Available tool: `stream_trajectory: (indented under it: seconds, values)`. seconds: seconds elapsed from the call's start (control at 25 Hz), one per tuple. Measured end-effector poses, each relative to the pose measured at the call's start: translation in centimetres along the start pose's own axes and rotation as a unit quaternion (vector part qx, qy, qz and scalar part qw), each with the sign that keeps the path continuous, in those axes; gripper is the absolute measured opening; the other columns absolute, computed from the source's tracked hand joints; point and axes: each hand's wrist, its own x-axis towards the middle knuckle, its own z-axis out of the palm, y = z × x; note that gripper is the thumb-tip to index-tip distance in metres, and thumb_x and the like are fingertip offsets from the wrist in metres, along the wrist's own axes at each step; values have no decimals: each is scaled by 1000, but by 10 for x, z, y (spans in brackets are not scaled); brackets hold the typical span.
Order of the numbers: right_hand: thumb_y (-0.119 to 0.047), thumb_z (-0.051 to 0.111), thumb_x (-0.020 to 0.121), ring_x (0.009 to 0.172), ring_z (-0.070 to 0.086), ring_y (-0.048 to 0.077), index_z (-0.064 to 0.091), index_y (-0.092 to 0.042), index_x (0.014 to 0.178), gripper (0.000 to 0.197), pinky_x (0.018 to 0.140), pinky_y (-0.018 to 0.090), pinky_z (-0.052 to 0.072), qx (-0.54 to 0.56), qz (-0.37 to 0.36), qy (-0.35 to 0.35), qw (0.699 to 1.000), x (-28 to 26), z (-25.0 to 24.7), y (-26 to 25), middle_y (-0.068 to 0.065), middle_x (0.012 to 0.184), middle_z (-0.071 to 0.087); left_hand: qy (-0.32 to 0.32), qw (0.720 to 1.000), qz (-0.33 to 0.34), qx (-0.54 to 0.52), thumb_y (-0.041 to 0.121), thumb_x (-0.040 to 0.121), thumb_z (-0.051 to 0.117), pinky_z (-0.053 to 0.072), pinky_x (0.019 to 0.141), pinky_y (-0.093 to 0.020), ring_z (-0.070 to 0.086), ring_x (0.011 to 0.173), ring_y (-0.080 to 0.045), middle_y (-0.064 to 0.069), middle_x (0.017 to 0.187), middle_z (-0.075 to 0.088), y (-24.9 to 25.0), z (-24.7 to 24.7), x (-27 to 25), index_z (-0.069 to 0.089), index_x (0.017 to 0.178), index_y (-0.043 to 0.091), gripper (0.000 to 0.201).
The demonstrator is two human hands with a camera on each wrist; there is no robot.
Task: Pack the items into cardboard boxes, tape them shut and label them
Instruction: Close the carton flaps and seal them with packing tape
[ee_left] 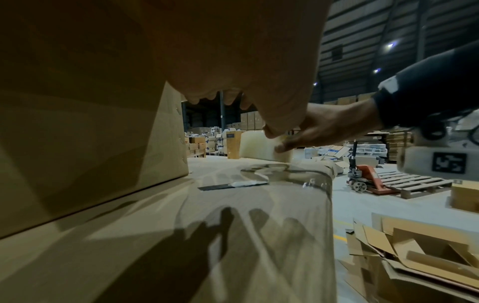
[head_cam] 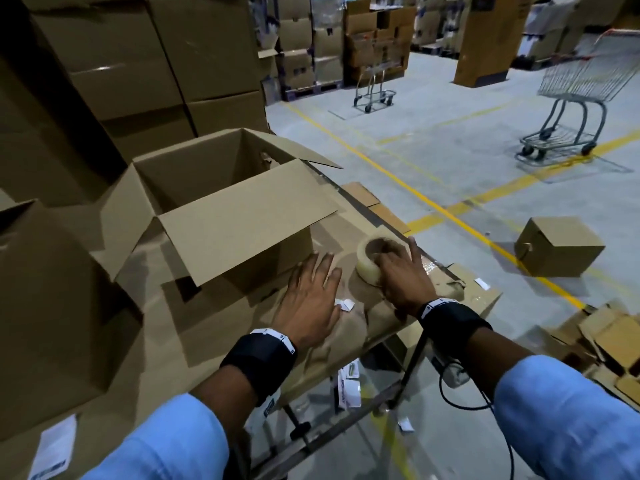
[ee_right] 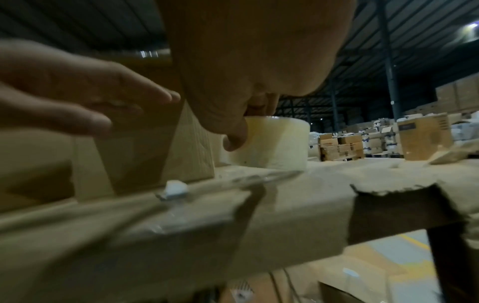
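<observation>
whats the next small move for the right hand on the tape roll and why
Probably close the right hand round the tape roll and lift it off the table. Its fingers already lie over the roll's top and side, the roll rests flat on the table, and the left hand hovers open beside it, near the open box.

Tape roll (head_cam: 375,259) on table (head_cam: 450,299), right of open box (head_cam: 221,206), seemingly apart.

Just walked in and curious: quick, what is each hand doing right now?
Left hand: open, fingers straight, holding nothing, over the table.
Right hand: fingers curled round the tape roll, which stands on the table.
</observation>
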Motion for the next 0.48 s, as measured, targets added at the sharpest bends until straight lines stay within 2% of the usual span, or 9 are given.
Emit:
stream_trajectory:
  seconds: [0.12,0.24,0.36,0.48]
  values:
    - [-19,69,83,143,33,29,61,-7,116,36,122,48,-3,105,-33,81,991,-18,-16,1,14,123,63,34,999,15,-8,43,102,43,1,123,-48,-7,154,-32,-10,168,-4,-1,-5,-3,12,159,13,71]
    - [-20,74,85,139,40,32,64,-2,111,33,120,51,9,231,-84,113,963,-46,-49,-5,20,123,64,113,992,51,7,44,99,38,9,124,-48,3,154,-34,-16,167,4,-2,-15,-15,14,159,5,75]
    - [-33,70,84,139,42,22,65,-9,116,40,123,49,15,314,-117,115,935,-76,-83,-27,13,131,61,207,975,82,16,41,96,32,13,124,-46,14,153,-34,-18,165,15,-1,-31,-40,20,157,0,75]
    - [-35,70,83,133,50,8,66,-16,114,37,120,37,27,407,-117,116,899,-100,-118,-62,2,127,65,299,949,96,-5,18,95,45,23,122,-48,21,152,-34,-20,163,22,-6,-52,-73,26,154,-4,66]
